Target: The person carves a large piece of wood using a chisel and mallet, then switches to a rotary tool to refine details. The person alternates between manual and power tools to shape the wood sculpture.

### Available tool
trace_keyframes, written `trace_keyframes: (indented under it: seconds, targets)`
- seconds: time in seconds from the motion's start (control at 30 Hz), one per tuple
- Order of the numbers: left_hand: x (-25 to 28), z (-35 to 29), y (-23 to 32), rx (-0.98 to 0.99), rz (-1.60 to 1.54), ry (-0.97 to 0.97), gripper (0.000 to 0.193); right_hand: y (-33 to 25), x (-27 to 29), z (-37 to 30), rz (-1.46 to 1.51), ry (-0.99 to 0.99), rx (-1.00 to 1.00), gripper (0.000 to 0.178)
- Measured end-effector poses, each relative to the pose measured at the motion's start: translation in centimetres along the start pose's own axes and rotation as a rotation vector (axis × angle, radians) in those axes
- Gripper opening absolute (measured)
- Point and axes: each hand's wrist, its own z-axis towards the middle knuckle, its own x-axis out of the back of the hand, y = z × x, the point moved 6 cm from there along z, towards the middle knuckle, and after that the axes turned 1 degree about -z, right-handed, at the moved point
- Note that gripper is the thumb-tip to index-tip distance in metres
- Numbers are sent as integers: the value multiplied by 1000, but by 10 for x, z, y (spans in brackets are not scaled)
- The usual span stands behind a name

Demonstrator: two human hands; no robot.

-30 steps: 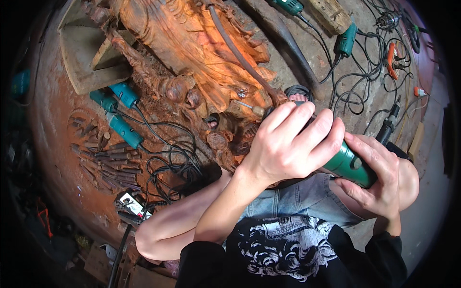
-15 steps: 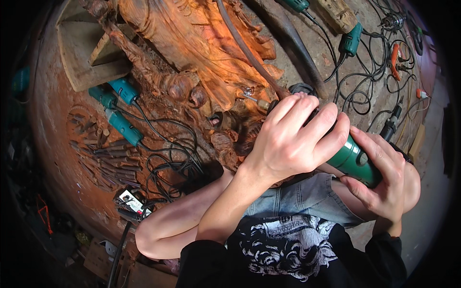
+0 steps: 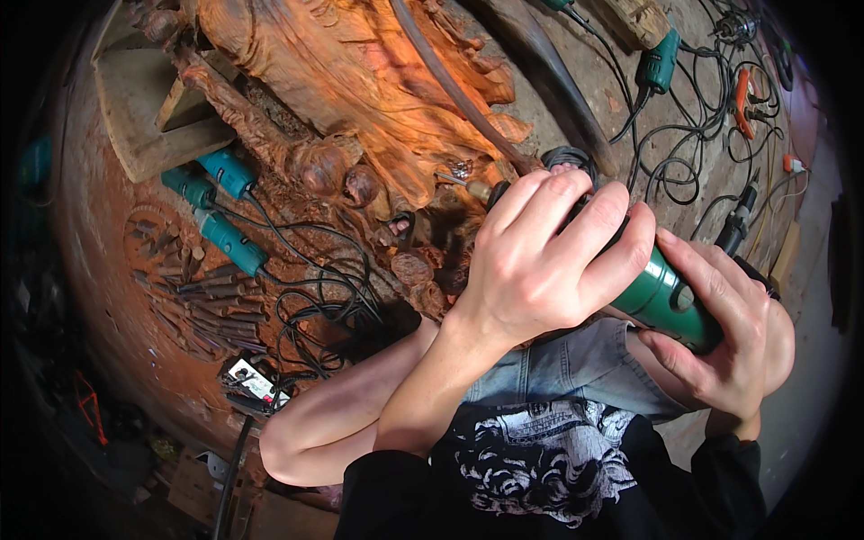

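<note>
Both hands hold a green electric die grinder (image 3: 668, 301), which lies slantwise above my lap. My left hand (image 3: 531, 256) wraps over its front end, fingers bent around the dark neck. My right hand (image 3: 724, 337) grips the rear of the green body, with the thumb below and the fingers above. Out of the front runs a thin metal shank ending in a burr (image 3: 460, 168), right at the lower edge of a large orange-brown wood carving (image 3: 342, 108) with flowing folds. Whether the burr touches the wood I cannot tell. My left hand hides much of the tool's front.
Several teal power tools (image 3: 229, 241) with tangled black cords lie left of the carving. Carving chisels (image 3: 220, 306) are grouped in the reddish dust. A white control box (image 3: 256, 378) sits by my left knee. More cords, another green tool (image 3: 659, 61) and an orange-handled tool (image 3: 743, 103) lie right.
My left hand and the grinder's front end have shifted slightly left. The floor and carving sit a little differently in the view. Both hands keep their grip.
</note>
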Motion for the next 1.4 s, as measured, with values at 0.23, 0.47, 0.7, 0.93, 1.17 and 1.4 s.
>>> trace_keyframes:
  seconds: [0.23,0.47,0.7,0.93,1.17,1.4]
  targets:
    - [-1,1,2,-6,-17,-14,28,-2,0,-3,-53,-26,-1,78]
    - [-1,0,1,-10,-21,11,28,-4,2,-3,-92,-25,-4,78]
    - [0,-1,0,1,-24,12,29,-5,1,-2,-91,-11,-10,77]
    - [0,-1,1,16,-26,12,28,-7,2,-1,-95,-26,8,76]
    - [-2,-1,2,-19,-31,12,27,0,-5,-6,25,25,60,75]
    - [-2,-3,5,-18,-31,-28,26,3,-2,-9,45,-8,59,73]
